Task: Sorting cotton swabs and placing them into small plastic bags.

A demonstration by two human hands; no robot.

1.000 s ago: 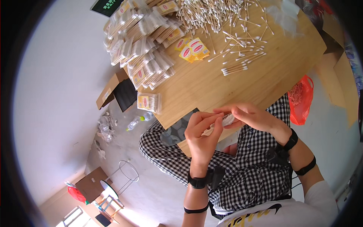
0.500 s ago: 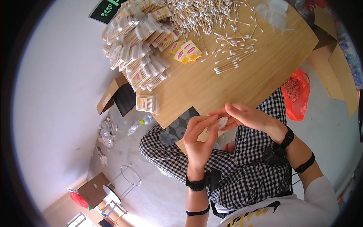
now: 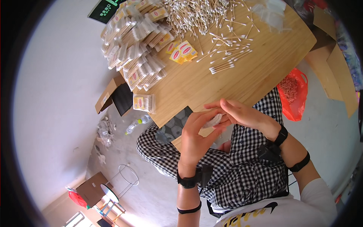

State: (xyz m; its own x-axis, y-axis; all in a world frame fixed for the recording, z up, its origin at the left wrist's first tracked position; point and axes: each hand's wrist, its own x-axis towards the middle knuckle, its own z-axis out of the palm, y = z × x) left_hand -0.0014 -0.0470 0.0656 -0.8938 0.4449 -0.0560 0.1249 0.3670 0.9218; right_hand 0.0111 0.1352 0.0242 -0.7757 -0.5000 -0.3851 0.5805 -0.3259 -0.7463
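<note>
A tight bundle of cotton swabs shows its white tips end-on between my hands, above my lap by the table's near edge. My left hand curls its fingers and thumb around the bundle from the left. From the right, my right hand closes on the same bundle, its thumb raised along the top. Palms and fingers hide most of the sticks. Beyond the hands, loose cotton swabs lie scattered on the wooden table, with a small row of swabs nearest me.
Packed swab bags are heaped at the table's left, one bag standing at the edge. Yellow-and-white cards lie beside them. Clear plastic sleeves are at the far right. A red bag and cardboard boxes stand right of the table.
My left hand has moved slightly left and turned, its fingers now wrapping further around the bundle. More of the white tips show. My right hand has shifted slightly left.
</note>
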